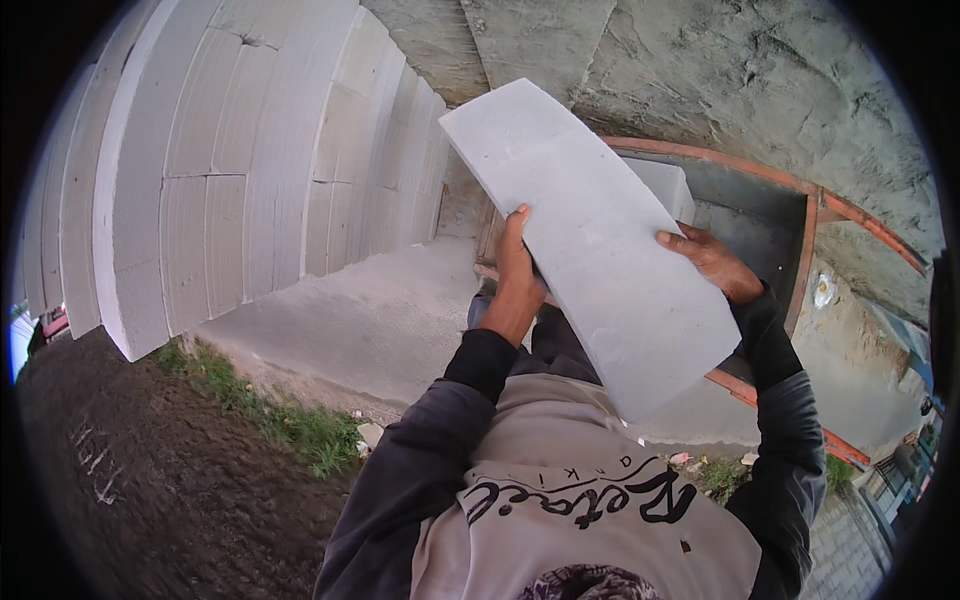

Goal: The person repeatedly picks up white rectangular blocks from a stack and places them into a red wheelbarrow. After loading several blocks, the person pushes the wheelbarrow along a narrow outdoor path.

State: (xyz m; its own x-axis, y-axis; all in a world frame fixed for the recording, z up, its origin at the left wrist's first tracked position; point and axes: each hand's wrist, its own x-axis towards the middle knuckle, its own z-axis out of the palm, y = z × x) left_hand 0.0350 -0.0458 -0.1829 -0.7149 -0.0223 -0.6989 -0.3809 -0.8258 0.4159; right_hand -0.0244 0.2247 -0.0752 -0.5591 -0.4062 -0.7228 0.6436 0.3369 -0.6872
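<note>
The left hand and the right hand together are grasping one pale block, which is in front of the body. The left hand comes from the near side, holding the left long edge, its thumb extended along the border of the upper face. The right hand is bent inward at the right edge, with the thumb lying flat on the face; its other fingers are mostly hidden. The block is long, flat and rectangular, with a matte, fine-grained surface, and it slants from far left to near right. Beyond it, a metal container with a rusty orange frame holds another pale block. At left rises a tight stack of similar blocks. The far wall is rough grey cement.
</note>
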